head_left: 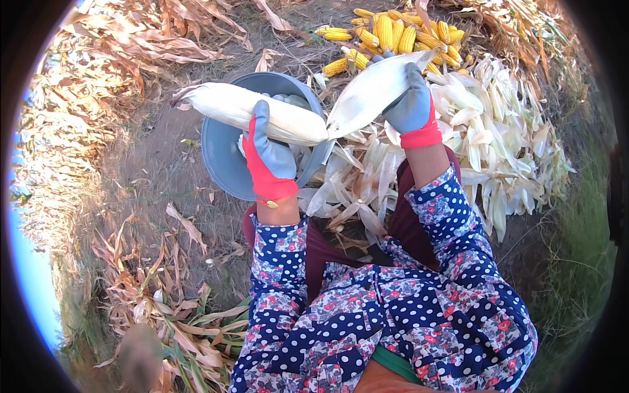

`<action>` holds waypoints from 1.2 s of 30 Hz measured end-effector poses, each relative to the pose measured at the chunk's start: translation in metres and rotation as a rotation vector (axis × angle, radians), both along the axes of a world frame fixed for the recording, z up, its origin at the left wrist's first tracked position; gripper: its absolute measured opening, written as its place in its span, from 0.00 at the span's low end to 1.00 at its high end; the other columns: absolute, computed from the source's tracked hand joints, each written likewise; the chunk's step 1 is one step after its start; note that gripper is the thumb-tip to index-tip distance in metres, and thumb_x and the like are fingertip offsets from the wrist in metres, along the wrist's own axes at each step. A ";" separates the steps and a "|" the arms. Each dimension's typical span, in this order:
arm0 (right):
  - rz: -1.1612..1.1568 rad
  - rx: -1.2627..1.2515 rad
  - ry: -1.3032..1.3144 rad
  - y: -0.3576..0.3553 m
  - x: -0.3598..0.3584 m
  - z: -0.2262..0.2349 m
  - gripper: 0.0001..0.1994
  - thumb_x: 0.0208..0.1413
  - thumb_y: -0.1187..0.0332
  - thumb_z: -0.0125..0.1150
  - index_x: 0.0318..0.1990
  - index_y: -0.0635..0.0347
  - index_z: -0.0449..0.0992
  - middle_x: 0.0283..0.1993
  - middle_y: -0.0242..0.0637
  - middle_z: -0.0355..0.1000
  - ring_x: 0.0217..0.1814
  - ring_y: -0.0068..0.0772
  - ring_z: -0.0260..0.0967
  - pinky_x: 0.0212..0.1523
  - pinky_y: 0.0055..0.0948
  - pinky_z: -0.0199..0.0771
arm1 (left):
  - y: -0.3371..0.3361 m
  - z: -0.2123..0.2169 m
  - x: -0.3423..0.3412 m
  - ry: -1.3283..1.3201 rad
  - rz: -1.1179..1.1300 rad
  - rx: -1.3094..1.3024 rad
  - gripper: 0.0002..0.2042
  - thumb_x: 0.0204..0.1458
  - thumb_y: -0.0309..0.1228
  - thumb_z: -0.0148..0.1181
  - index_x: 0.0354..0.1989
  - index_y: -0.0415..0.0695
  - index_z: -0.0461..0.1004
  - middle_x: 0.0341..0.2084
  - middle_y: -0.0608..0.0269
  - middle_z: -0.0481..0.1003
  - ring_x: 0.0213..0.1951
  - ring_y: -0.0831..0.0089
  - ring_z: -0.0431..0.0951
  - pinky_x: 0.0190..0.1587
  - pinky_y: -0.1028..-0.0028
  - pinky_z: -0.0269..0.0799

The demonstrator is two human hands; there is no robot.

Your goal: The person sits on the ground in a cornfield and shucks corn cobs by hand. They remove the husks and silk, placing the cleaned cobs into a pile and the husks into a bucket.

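My left hand, in a grey and red glove, is wrapped round an ear of corn still covered in pale husk. The ear lies slantwise above a grey bucket, its dark tip pointing left. In my right hand, gloved the same way, is a broad pale husk leaf, gripped near its upper end. This leaf is peeled away to the right and meets the ear at its right end. Pale pieces inside the bucket are partly hidden by the ear and my left hand.
Bare yellow corn cobs are piled beyond my right hand. A heap of pale husks spreads to the right and between my legs. Dry corn stalks cover the ground at the far left, more leaves the near left. Green grass grows at right.
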State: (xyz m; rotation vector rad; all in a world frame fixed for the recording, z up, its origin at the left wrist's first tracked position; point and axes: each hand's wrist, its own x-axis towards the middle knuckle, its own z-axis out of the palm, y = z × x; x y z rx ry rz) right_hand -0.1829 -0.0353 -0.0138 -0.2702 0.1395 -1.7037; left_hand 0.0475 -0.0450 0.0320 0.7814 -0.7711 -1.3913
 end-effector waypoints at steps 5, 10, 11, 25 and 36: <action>-0.209 0.218 0.223 0.001 0.023 0.007 0.30 0.63 0.48 0.43 0.65 0.60 0.54 0.64 0.43 0.60 0.66 0.41 0.58 0.65 0.46 0.57 | -0.018 -0.002 0.034 0.229 0.184 0.148 0.27 0.48 0.51 0.60 0.49 0.43 0.67 0.44 0.52 0.72 0.48 0.56 0.72 0.53 0.51 0.67; 0.039 -0.228 0.882 0.016 0.049 0.017 0.44 0.56 0.44 0.55 0.70 0.60 0.42 0.70 0.48 0.49 0.72 0.41 0.48 0.68 0.41 0.50 | -0.031 -0.023 0.051 0.351 0.115 0.221 0.29 0.47 0.54 0.59 0.50 0.45 0.66 0.45 0.52 0.72 0.48 0.54 0.72 0.52 0.50 0.67; 0.110 -0.193 0.952 0.019 0.057 0.018 0.45 0.53 0.51 0.62 0.70 0.61 0.42 0.69 0.49 0.50 0.73 0.39 0.46 0.69 0.39 0.49 | -0.028 -0.019 0.049 0.341 0.098 0.238 0.28 0.48 0.53 0.58 0.51 0.45 0.66 0.45 0.53 0.72 0.48 0.56 0.73 0.53 0.50 0.66; 0.023 0.089 0.771 0.030 0.078 0.012 0.22 0.63 0.60 0.52 0.58 0.66 0.65 0.47 0.37 0.72 0.46 0.25 0.71 0.47 0.27 0.72 | -0.004 -0.011 -0.009 0.205 0.036 0.256 0.18 0.54 0.45 0.57 0.46 0.45 0.68 0.37 0.59 0.73 0.40 0.66 0.75 0.47 0.66 0.71; 0.463 -0.362 -0.020 0.028 0.071 -0.003 0.17 0.64 0.56 0.47 0.54 0.54 0.67 0.34 0.37 0.70 0.20 0.13 0.63 0.23 0.13 0.63 | 0.003 -0.010 -0.013 0.252 -0.190 -0.002 0.27 0.55 0.51 0.49 0.55 0.41 0.65 0.46 0.54 0.72 0.46 0.63 0.75 0.48 0.66 0.74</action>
